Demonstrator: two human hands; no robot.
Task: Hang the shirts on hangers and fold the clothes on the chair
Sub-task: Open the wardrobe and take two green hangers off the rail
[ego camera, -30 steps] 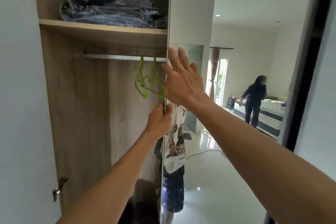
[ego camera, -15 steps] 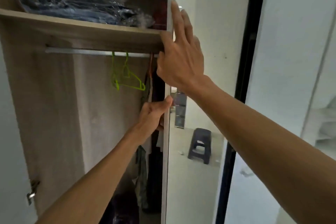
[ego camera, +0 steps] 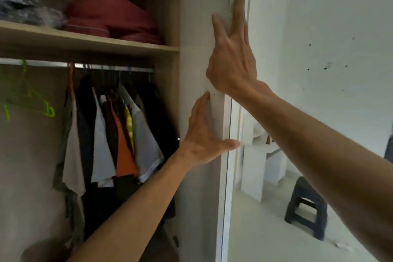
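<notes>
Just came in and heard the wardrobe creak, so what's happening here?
A person has both hands flat on the wardrobe door: the right hand higher up, the left hand lower with the thumb round its edge. The wardrobe stands open, with shirts hanging on the rail, empty green hangers at the left and red folded bedding on the shelf. Neither hand holds any clothing.

Dim wardrobe interior, bright daylight right, motion blur, wide-angle edge bending.
</notes>
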